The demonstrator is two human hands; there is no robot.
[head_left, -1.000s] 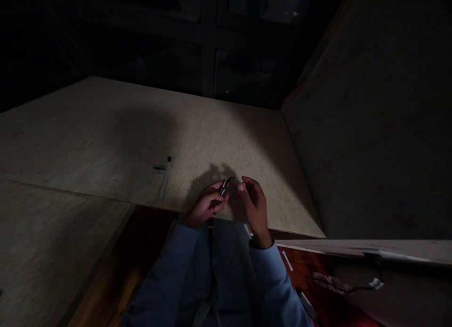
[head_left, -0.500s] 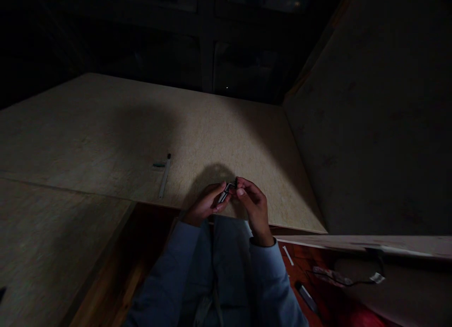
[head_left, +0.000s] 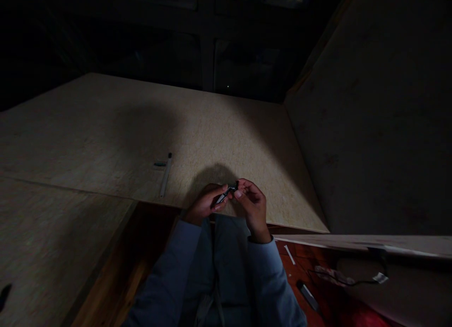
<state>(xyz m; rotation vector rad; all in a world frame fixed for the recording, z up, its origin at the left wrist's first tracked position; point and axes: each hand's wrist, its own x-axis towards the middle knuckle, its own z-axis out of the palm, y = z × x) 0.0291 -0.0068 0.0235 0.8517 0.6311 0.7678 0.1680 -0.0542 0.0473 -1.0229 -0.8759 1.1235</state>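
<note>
Both hands meet over the near edge of a large chipboard sheet (head_left: 229, 129), lit by a small pool of light. My left hand (head_left: 203, 207) is closed around a small dark and silvery tool (head_left: 226, 195) that I cannot name. My right hand (head_left: 251, 203) pinches the tool's far end with thumb and fingertips. Both arms wear blue sleeves. The room is dark and fine detail of the tool is lost.
A pale pencil-like stick (head_left: 165, 175) and a short dark bit (head_left: 159, 164) lie on the sheet to the left. Another board (head_left: 52, 251) lies lower left, an upright panel (head_left: 370, 129) at right. Cable (head_left: 346, 280) and small parts sit on the red floor at right.
My right hand, held apart with loose fingers a second ago, has come in and pinched the tool's tip. The left hand has kept its hold throughout.
</note>
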